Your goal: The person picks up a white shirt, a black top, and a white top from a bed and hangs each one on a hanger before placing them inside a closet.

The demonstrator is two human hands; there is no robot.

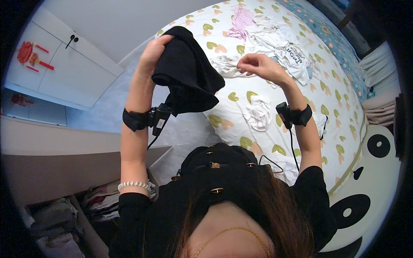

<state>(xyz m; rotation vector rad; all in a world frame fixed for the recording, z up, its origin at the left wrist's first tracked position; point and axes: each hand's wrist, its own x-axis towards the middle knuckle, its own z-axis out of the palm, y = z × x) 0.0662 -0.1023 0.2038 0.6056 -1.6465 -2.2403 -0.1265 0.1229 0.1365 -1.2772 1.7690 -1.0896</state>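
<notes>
My left hand grips the top edge of a black cloth garment, which hangs folded over the floor and the bed's edge. My right hand is raised to the right of it, fingers curled and apart, with nothing visible between them. Beneath and beyond that hand lie rumpled white garments, one of them a white garment with black lettering. A pink garment lies at their far end. Nearer to me, a crumpled white cloth rests on the heart-patterned bedsheet.
A white cabinet with red decorations stands at the far left. Below it, open shelves hold folded clothes. The panda-shaped headboard is at right. A black wire hanger and white cloth lie close to my body.
</notes>
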